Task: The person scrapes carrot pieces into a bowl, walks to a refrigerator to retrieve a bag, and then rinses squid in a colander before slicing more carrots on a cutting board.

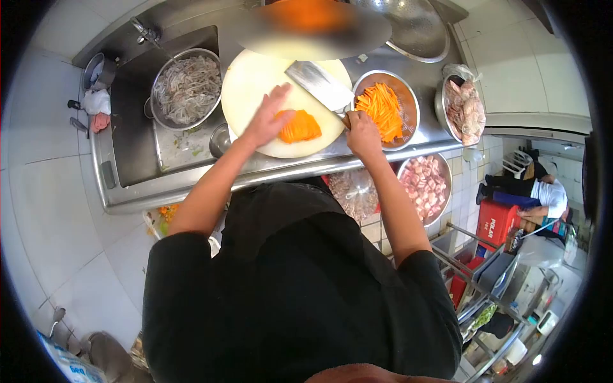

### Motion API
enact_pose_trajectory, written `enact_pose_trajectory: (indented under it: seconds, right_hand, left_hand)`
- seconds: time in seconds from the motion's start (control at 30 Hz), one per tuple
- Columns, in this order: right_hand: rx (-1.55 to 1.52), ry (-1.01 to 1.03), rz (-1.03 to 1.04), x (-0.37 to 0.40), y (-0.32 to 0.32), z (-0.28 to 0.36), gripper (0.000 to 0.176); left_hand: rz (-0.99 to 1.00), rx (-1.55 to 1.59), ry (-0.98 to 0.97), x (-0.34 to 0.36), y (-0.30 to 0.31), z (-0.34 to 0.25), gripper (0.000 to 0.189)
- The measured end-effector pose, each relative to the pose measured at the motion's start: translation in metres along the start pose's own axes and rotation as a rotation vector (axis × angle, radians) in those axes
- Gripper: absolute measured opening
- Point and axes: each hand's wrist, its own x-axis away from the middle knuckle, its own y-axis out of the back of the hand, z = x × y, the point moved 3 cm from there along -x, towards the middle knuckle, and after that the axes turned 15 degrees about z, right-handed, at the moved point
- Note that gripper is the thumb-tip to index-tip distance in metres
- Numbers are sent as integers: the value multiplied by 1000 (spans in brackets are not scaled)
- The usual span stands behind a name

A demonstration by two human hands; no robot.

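My right hand is closed round the handle of a cleaver, whose broad blade lies over the round cutting board. Sliced carrot sits in a fanned pile on the board. My left hand has its fingers stretched out over the board, the thumb beside the top of the carrot pile; whether it touches is hard to tell. Right of the board, a metal colander holds carrot sticks, close to my right hand.
A pot of shrimp-like pieces stands in the sink under the tap. A bowl of raw poultry is at the counter's right end. Below it is a bowl of cubed meat. A person sits far right.
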Motion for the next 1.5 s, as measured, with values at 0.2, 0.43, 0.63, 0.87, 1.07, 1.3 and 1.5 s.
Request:
enact_pose_trajectory:
  seconds: [0.2,0.43,0.63,0.87,1.07,1.3,1.5]
  right_hand:
    - [-4,-78,69,-16,-6,2,20]
    - [-446,-215,244,26,20,18,32]
    - [-771,-351,388,113,16,33,48]
    - [-668,-381,434,126,1,41,51]
    - [-605,-337,331,137,39,60,51]
    - [-530,-287,299,99,10,61,48]
    - [-551,-304,328,119,28,61,49]
  left_hand:
    - [119,-77,208,37,21,-2,44]
    - [-12,-340,41,40,5,-16,32]
    - [80,-319,-172,13,-20,-44,28]
    - [138,-414,-180,1,-44,-31,29]
    - [184,-496,-153,-2,-46,-30,30]
    - [149,-458,-150,0,-48,-27,31]
    - [175,-406,-123,2,-47,-24,31]
